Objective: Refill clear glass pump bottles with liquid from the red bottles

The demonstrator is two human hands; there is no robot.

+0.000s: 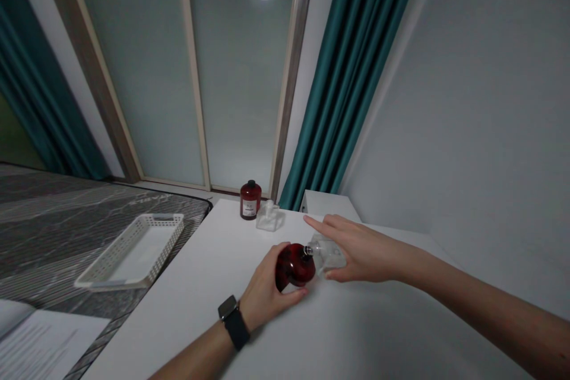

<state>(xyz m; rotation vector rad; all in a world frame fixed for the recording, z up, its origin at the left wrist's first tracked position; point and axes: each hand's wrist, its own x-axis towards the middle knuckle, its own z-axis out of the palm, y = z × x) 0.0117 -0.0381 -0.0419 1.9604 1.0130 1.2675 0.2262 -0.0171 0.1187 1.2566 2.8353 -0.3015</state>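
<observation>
My left hand (266, 290), with a dark watch on its wrist, is wrapped round a dark red bottle (299, 266) tipped to the right. In my right hand (365, 248) is a clear bottle (328, 254), tilted so its neck faces left; the index finger sticks out above it. The two bottle mouths meet or lie very close; I cannot tell whether they touch. Both are held over the white table (214, 273). Any liquid in the clear bottle cannot be made out.
A second red bottle (250, 200) with a black cap and white label stands at the table's far edge, beside another clear bottle (268, 217). Left of the table, a white perforated basket (146, 282) and an open book (53, 338) lie on a grey patterned surface. A white cabinet (329, 202) stands behind.
</observation>
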